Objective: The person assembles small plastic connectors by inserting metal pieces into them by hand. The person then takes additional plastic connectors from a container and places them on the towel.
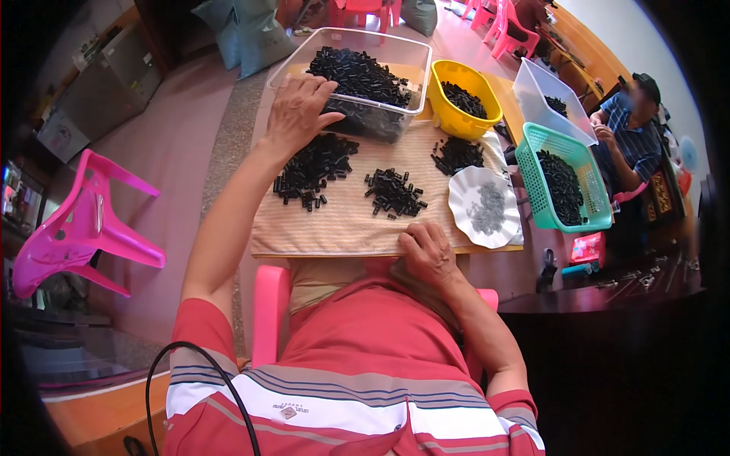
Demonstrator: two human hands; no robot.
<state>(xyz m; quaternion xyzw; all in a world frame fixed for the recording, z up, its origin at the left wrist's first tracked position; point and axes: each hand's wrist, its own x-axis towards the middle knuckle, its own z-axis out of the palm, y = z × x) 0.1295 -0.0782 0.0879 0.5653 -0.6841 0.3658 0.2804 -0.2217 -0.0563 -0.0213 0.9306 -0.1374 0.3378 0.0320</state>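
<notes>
My left hand [300,110] lies over the near left corner of a clear plastic bin [414,110], thumb apart and fingers reaching past the rim. Small black cylindrical pieces [357,72] are heaped in that bin. My right hand [430,254] rests at the front edge of the towel-covered board [327,239], its fingers curled; what they hold, if anything, is hidden. Between my hands lie a larger black pile [315,167] and a smaller black pile [395,192]. A white scalloped dish [460,201] with small grey bits [489,207] sits right of them, below another black pile [456,156].
A yellow tub [465,125], a second clear bin [532,87] and a green basket [530,163] hold black pieces to the right. Another person [631,137] sits beyond the basket. A pink chair [87,220] stands at left, stuffed sacks [247,38] behind. A dark table [631,292] is at right.
</notes>
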